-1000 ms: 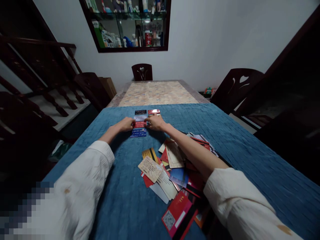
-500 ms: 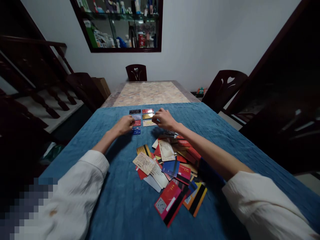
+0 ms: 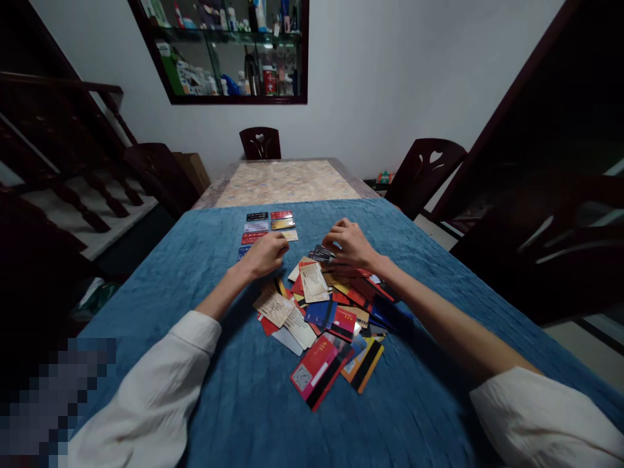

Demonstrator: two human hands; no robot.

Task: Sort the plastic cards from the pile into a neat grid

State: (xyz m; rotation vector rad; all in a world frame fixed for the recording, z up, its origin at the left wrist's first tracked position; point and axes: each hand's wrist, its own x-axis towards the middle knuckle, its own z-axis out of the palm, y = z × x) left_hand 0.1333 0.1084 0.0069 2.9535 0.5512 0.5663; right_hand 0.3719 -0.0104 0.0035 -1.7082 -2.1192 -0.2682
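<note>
In the head view, a person in rolled sleeves works over bank-style cards [image 3: 319, 364] on a table [image 3: 292, 182] spread with a blue cloth [image 3: 229, 403]. The main pile lies loosely overlapped at mid-cloth, between the arms and well in from both side edges. Toward the cloth's far edge, left of center, cards stand in two columns: black, pale, red and blue on the left; red, gold and cream on the right.

The right hand [image 3: 355, 246] is bent over the pile's far side, thumb and fingers curled toward each other beside a black card [image 3: 320, 253]; whether it grips one cannot be told. The left hand [image 3: 266, 255], fingers drawn in, hovers or rests between columns and pile, partly hiding the blue card [image 3: 244, 249]; its grip, too, is unclear.

The step in hand appears to be a reach at the pile's far edge. Lifting one card there would call for a thin pinch that leaves its neighbors unstirred. Plain cloth stretches from the cream card [image 3: 291, 235] toward the right edge, and below the pile toward the near edge; the left hand crowds the columns' near end.
</note>
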